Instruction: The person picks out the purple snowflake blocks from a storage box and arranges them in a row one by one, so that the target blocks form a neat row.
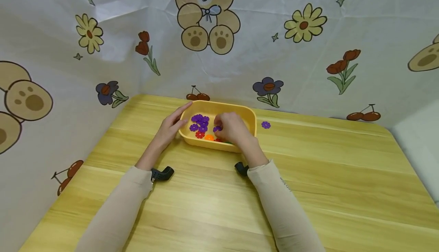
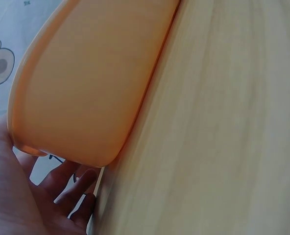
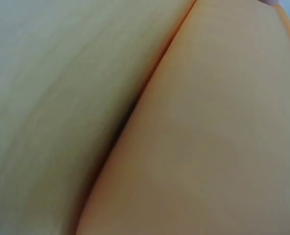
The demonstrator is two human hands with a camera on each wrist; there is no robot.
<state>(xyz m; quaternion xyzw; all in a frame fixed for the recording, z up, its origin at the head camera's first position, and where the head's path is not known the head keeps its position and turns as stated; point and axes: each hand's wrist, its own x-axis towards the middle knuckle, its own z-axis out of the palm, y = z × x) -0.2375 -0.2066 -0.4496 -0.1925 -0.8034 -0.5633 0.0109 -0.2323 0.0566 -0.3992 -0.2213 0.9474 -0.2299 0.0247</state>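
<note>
A yellow plastic basin point(image 1: 247, 112) stands on the table, with purple, red, orange and green pieces in it. My left hand point(image 1: 169, 125) grips its left end, thumb over the rim; in the left wrist view the fingers point(image 2: 61, 183) bend around the end wall. Inside the basin, my right hand point(image 1: 234, 127) pinches a purple snowflake disc point(image 1: 217, 129) between thumb and fingers. Several purple snowflake discs point(image 1: 200, 119) are heaped at the left, beside a red snowflake disc point(image 1: 200, 134) and an orange piece point(image 1: 209, 137). The right wrist view shows just the basin's outer wall point(image 3: 199, 137), without the fingers.
One loose purple snowflake disc point(image 1: 265, 125) lies on the wooden table point(image 1: 326, 168), to the right of the basin. A patterned cloth point(image 1: 253, 65) hangs behind the table. Dark wrist devices point(image 1: 162, 173) show below both hands.
</note>
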